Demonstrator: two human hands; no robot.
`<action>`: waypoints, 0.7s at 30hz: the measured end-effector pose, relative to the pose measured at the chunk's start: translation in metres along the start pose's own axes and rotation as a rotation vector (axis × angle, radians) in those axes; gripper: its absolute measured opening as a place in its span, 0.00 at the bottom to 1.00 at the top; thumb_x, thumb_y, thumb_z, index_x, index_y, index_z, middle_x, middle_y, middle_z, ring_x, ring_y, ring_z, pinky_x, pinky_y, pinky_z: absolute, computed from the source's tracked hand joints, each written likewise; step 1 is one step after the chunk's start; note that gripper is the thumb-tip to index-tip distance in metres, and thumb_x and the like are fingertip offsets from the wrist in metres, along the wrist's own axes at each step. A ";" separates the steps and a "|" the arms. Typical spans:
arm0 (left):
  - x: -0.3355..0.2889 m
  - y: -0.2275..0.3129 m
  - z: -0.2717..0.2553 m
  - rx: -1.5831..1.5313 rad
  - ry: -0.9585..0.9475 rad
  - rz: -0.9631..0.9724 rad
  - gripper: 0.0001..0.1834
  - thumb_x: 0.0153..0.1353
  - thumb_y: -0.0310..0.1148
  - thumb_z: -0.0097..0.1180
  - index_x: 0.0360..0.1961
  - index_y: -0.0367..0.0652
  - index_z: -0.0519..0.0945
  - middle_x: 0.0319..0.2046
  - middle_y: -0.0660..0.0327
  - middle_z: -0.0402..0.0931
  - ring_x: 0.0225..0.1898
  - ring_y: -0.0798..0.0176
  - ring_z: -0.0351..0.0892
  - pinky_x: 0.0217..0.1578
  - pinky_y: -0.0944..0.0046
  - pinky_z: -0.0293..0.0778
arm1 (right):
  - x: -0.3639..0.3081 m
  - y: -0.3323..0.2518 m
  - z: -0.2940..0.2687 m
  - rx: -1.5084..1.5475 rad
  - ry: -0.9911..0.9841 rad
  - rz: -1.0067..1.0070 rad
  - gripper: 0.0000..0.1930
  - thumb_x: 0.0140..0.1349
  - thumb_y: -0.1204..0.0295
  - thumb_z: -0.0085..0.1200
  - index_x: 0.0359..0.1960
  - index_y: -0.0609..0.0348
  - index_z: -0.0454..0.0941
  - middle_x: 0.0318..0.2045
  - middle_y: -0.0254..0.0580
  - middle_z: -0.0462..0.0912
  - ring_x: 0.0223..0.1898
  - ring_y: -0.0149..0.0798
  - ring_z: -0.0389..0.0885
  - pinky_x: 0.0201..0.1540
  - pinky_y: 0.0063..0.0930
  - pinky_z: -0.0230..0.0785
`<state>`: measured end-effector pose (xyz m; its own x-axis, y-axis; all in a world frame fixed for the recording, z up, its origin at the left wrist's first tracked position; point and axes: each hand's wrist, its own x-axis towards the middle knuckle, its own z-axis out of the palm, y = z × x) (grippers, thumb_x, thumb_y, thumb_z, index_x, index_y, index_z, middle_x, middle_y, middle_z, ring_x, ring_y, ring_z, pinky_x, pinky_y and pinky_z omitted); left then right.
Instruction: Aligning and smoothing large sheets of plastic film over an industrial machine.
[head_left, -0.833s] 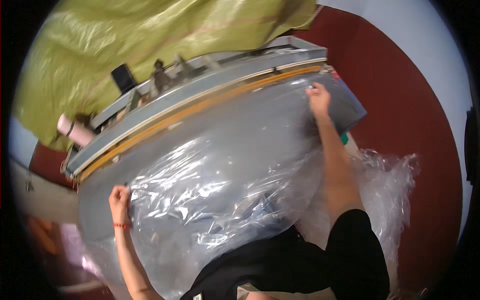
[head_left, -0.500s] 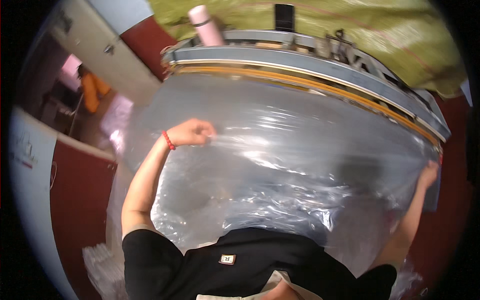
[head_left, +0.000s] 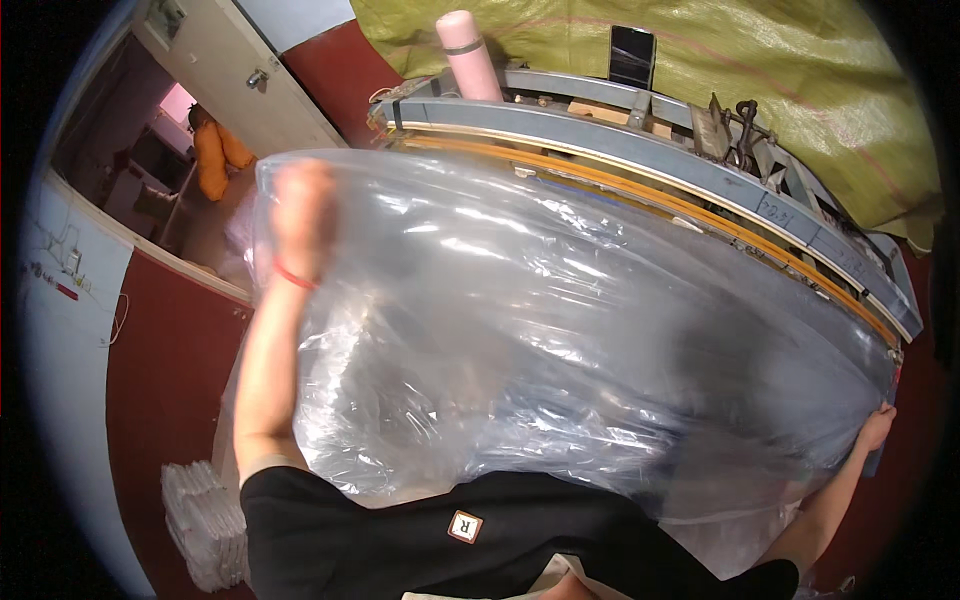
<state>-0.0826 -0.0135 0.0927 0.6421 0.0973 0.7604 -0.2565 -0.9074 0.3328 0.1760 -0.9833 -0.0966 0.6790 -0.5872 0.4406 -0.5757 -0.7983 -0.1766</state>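
A large sheet of clear plastic film [head_left: 560, 330] spreads in front of me, wrinkled and shiny. My right hand [head_left: 877, 428] is closed on its right edge, near the end of the long machine. Over the film's far left corner is my left hand [head_left: 303, 220], with a red bead bracelet [head_left: 295, 277] on the wrist. Motion smears its fingers, so whether they grip the film does not show. Between my hands the film is drawn into long folds and bulges upward on the left.
A long grey metal machine [head_left: 600, 135] with an orange strip [head_left: 640, 190] runs along the far side. On or behind it are a pink bottle [head_left: 469, 58], a dark phone [head_left: 632, 58] and a metal clamp [head_left: 742, 135]. Folded plastic [head_left: 203, 525] lies lower left. A door [head_left: 235, 70] stands ajar.
My left hand has moved left and away from me, and the film's left part has lifted and spread. My right hand stays at the right edge. The whole view has shifted slightly.
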 end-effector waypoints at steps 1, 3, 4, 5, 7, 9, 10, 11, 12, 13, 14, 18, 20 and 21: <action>-0.006 0.029 0.033 0.522 -0.358 0.231 0.20 0.48 0.32 0.54 0.44 0.41 0.67 0.45 0.54 0.67 0.50 0.51 0.63 0.50 0.57 0.60 | -0.001 0.009 -0.002 -0.017 0.004 0.001 0.15 0.60 0.59 0.35 0.42 0.54 0.65 0.37 0.49 0.75 0.39 0.55 0.72 0.36 0.45 0.63; -0.072 -0.019 0.048 0.553 -0.552 -0.133 0.23 0.53 0.40 0.50 0.49 0.42 0.67 0.53 0.52 0.60 0.58 0.48 0.52 0.54 0.53 0.54 | 0.002 0.014 0.006 0.041 0.043 -0.061 0.14 0.60 0.60 0.35 0.41 0.55 0.65 0.38 0.50 0.75 0.39 0.55 0.72 0.36 0.44 0.62; -0.114 -0.062 0.035 0.593 -0.612 -0.350 0.23 0.53 0.41 0.48 0.49 0.42 0.67 0.54 0.52 0.59 0.59 0.46 0.50 0.55 0.52 0.53 | 0.007 0.015 0.011 0.049 0.044 -0.067 0.14 0.60 0.60 0.35 0.41 0.55 0.65 0.38 0.50 0.75 0.39 0.55 0.72 0.36 0.44 0.62; -0.128 -0.084 0.021 0.591 -0.612 -0.353 0.23 0.53 0.41 0.48 0.49 0.42 0.67 0.54 0.52 0.59 0.59 0.46 0.50 0.55 0.52 0.53 | 0.011 0.019 0.014 0.065 0.022 -0.096 0.15 0.60 0.60 0.35 0.41 0.55 0.65 0.38 0.50 0.75 0.39 0.55 0.72 0.36 0.44 0.62; -0.135 -0.097 0.001 0.473 -0.424 -0.500 0.21 0.53 0.38 0.48 0.48 0.43 0.69 0.52 0.52 0.61 0.58 0.46 0.52 0.54 0.54 0.55 | 0.006 0.015 0.015 0.081 -0.009 -0.127 0.15 0.60 0.59 0.36 0.41 0.55 0.65 0.38 0.50 0.74 0.39 0.55 0.72 0.36 0.44 0.62; -0.099 -0.071 0.000 0.548 -0.605 -0.640 0.20 0.54 0.37 0.48 0.48 0.41 0.69 0.53 0.52 0.61 0.58 0.48 0.52 0.55 0.56 0.53 | -0.007 0.001 -0.001 0.053 -0.015 -0.049 0.15 0.60 0.59 0.35 0.41 0.56 0.65 0.39 0.51 0.74 0.40 0.55 0.71 0.36 0.43 0.62; -0.078 -0.054 0.011 0.608 -0.777 -0.766 0.20 0.54 0.35 0.49 0.48 0.39 0.69 0.54 0.52 0.60 0.59 0.50 0.52 0.56 0.58 0.51 | -0.001 0.010 -0.003 0.047 -0.006 -0.044 0.15 0.60 0.59 0.35 0.41 0.56 0.65 0.39 0.51 0.74 0.40 0.55 0.71 0.36 0.43 0.62; -0.074 -0.043 0.026 0.463 -0.645 -0.591 0.19 0.55 0.35 0.48 0.48 0.39 0.69 0.53 0.52 0.62 0.59 0.50 0.52 0.56 0.58 0.53 | 0.007 0.018 0.000 0.018 -0.019 -0.055 0.16 0.60 0.59 0.35 0.41 0.56 0.65 0.39 0.52 0.74 0.41 0.55 0.71 0.37 0.43 0.62; -0.072 -0.033 0.042 0.320 -0.513 -0.418 0.19 0.55 0.34 0.48 0.47 0.38 0.70 0.52 0.52 0.63 0.59 0.50 0.53 0.55 0.58 0.55 | 0.011 0.023 0.003 -0.011 -0.035 -0.067 0.16 0.60 0.58 0.35 0.42 0.55 0.65 0.39 0.52 0.74 0.41 0.55 0.71 0.38 0.42 0.62; -0.075 -0.032 0.054 0.257 -0.571 -0.293 0.20 0.55 0.35 0.47 0.48 0.37 0.69 0.53 0.53 0.62 0.59 0.50 0.52 0.55 0.58 0.54 | 0.012 0.023 0.008 -0.008 -0.038 -0.073 0.16 0.60 0.58 0.35 0.42 0.55 0.65 0.39 0.52 0.74 0.41 0.55 0.71 0.38 0.42 0.62; -0.080 -0.035 0.066 0.191 -0.627 -0.166 0.20 0.55 0.35 0.47 0.48 0.37 0.68 0.54 0.53 0.61 0.59 0.50 0.52 0.55 0.58 0.53 | 0.012 0.022 0.012 0.046 -0.003 -0.045 0.17 0.60 0.58 0.35 0.43 0.56 0.66 0.40 0.53 0.73 0.42 0.56 0.70 0.39 0.42 0.62; -0.076 -0.029 0.100 0.326 -0.620 -0.155 0.23 0.56 0.41 0.46 0.51 0.38 0.67 0.58 0.55 0.55 0.61 0.49 0.46 0.57 0.55 0.48 | 0.029 0.061 0.032 0.228 0.115 -0.158 0.19 0.60 0.57 0.39 0.43 0.60 0.67 0.38 0.51 0.75 0.39 0.51 0.72 0.41 0.36 0.63; -0.072 -0.034 0.113 0.349 -0.602 -0.150 0.23 0.57 0.41 0.45 0.50 0.39 0.68 0.57 0.56 0.56 0.61 0.49 0.47 0.56 0.55 0.49 | 0.049 0.094 0.021 0.403 0.052 -0.135 0.18 0.59 0.58 0.41 0.41 0.61 0.68 0.37 0.47 0.75 0.37 0.45 0.72 0.40 0.32 0.63; -0.067 -0.031 0.112 0.409 -0.592 -0.152 0.22 0.57 0.41 0.45 0.50 0.41 0.68 0.57 0.57 0.57 0.61 0.49 0.47 0.56 0.54 0.49 | 0.049 0.098 0.016 0.602 -0.041 -0.114 0.18 0.59 0.58 0.43 0.40 0.62 0.69 0.35 0.43 0.75 0.36 0.39 0.72 0.40 0.28 0.63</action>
<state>-0.0366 -0.0377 -0.0316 0.9613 0.1019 0.2559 0.0817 -0.9928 0.0881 0.1596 -1.0923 -0.1061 0.7451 -0.4888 0.4538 -0.1479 -0.7846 -0.6021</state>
